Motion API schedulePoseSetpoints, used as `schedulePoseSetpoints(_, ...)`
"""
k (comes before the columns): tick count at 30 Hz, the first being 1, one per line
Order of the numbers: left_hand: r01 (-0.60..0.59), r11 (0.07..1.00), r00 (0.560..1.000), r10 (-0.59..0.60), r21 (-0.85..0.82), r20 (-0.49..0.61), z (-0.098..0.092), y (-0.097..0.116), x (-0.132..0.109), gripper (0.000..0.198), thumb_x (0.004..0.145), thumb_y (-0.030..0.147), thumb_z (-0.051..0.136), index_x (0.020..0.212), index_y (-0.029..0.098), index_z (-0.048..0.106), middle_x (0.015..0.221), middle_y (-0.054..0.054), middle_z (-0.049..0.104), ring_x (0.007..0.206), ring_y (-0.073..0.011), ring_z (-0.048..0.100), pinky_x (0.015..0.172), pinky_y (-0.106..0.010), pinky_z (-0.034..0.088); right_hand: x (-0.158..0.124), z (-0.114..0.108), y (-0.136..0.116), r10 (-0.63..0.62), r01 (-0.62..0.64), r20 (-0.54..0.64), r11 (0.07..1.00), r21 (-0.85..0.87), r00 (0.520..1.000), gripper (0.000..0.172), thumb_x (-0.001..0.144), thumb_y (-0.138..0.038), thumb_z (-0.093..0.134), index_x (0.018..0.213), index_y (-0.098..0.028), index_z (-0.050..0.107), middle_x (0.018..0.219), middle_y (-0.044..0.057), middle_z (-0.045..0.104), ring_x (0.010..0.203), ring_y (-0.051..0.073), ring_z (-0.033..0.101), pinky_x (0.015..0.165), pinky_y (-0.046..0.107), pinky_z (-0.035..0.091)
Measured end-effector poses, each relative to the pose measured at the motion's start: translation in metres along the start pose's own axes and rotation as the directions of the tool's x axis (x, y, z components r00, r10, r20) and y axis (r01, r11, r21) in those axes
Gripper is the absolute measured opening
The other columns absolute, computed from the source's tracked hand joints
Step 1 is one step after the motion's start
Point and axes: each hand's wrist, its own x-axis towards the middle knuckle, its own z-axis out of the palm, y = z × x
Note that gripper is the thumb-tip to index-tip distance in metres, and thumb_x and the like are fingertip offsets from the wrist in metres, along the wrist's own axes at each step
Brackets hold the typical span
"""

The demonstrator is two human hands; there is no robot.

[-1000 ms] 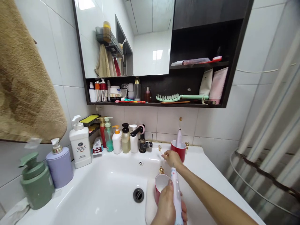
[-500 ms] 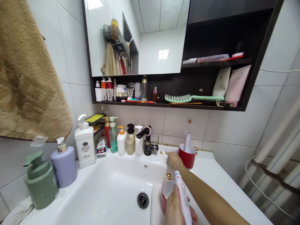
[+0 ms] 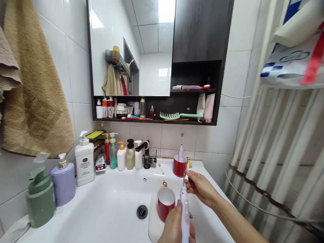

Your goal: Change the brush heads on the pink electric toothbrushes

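Upright in my left hand (image 3: 174,222) is a white electric toothbrush handle (image 3: 185,212), its thin metal shaft pointing up. My right hand (image 3: 198,185) pinches a small toothbrush head (image 3: 186,179) at the shaft's tip; whether the two touch I cannot tell. Just left of the handle stands a red cup (image 3: 166,206) with a white inside and a gold handle. Behind my hands, a second red cup (image 3: 179,167) holds another electric toothbrush handle (image 3: 181,153). Another brush head (image 3: 160,167) lies on the sink's back ledge.
A white sink (image 3: 106,202) with a black faucet (image 3: 146,155) fills the middle. Pump bottles (image 3: 122,158) line its back and left side. Above hangs a mirror cabinet (image 3: 193,122) with toiletries on its shelves. White pipes (image 3: 265,152) run along the right wall.
My right hand has come back from the sink ledge with one brush head and now holds it at the toothbrush shaft. The view has swung right.
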Motion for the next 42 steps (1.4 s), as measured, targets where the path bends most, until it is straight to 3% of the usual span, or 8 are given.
schedulePoseSetpoints(10, -0.038, 0.997, 0.988, 0.027, 0.069, 0.154, 0.005, -0.003, -0.038, 0.06, 0.048, 0.071, 0.026, 0.064, 0.014, 0.039, 0.034, 0.003, 0.041, 0.027, -0.0059, 0.034, 0.034, -0.019, 0.021, -0.042, 0.004, -0.005, -0.039, 0.039, 0.005, 0.998, 0.052, 0.999, 0.02, 0.062, -0.034, 0.049, 0.058, -0.016, 0.041, 0.043, -0.006, 0.045, 0.034, 0.002, 0.038, 0.038, 0.015, 0.035)
schedulePoseSetpoints(17, 0.066, 0.997, 0.976, -0.059, -0.028, 0.209, 0.009, -0.015, -0.046, 0.062, 0.042, 0.073, 0.028, 0.058, 0.015, 0.041, 0.029, 0.005, 0.036, 0.023, -0.0049, 0.03, 0.031, -0.018, 0.016, -0.06, 0.002, -0.004, -0.049, 0.048, 0.004, 0.998, 0.028, 0.999, 0.02, 0.063, -0.035, 0.047, 0.06, -0.016, 0.042, 0.047, -0.004, 0.049, 0.037, 0.003, 0.04, 0.042, 0.017, 0.036)
schedulePoseSetpoints(25, 0.015, 1.0, 0.971, -0.015, 0.005, 0.241, 0.0, -0.022, -0.052, 0.059, 0.047, 0.07, 0.029, 0.06, 0.014, 0.044, 0.03, 0.004, 0.039, 0.026, -0.005, 0.032, 0.033, -0.018, 0.018, -0.068, 0.002, 0.007, -0.038, 0.038, 0.032, 0.999, 0.002, 0.999, 0.022, 0.064, -0.038, 0.045, 0.059, -0.016, 0.042, 0.046, -0.004, 0.049, 0.04, 0.005, 0.043, 0.044, 0.019, 0.037)
schedulePoseSetpoints(34, -0.036, 0.998, 0.982, 0.025, 0.055, 0.185, -0.001, -0.028, -0.052, 0.055, 0.05, 0.067, 0.033, 0.061, 0.014, 0.043, 0.032, 0.003, 0.041, 0.029, -0.0058, 0.035, 0.035, -0.019, 0.019, -0.068, 0.005, 0.019, -0.024, 0.023, -0.023, 1.0, -0.014, 0.999, 0.026, 0.062, -0.039, 0.046, 0.054, -0.017, 0.037, 0.043, -0.005, 0.044, 0.039, 0.004, 0.041, 0.043, 0.019, 0.036)
schedulePoseSetpoints(42, 0.023, 1.0, 0.974, -0.02, -0.01, 0.228, -0.002, -0.026, -0.05, 0.052, 0.055, 0.065, 0.028, 0.062, 0.015, 0.04, 0.033, 0.005, 0.039, 0.026, -0.0053, 0.034, 0.033, -0.018, 0.018, -0.067, 0.012, 0.024, -0.046, 0.039, -0.05, 0.99, -0.139, 0.998, 0.026, 0.063, -0.04, 0.043, 0.058, -0.015, 0.045, 0.046, -0.004, 0.043, 0.042, 0.007, 0.043, 0.041, 0.02, 0.036)
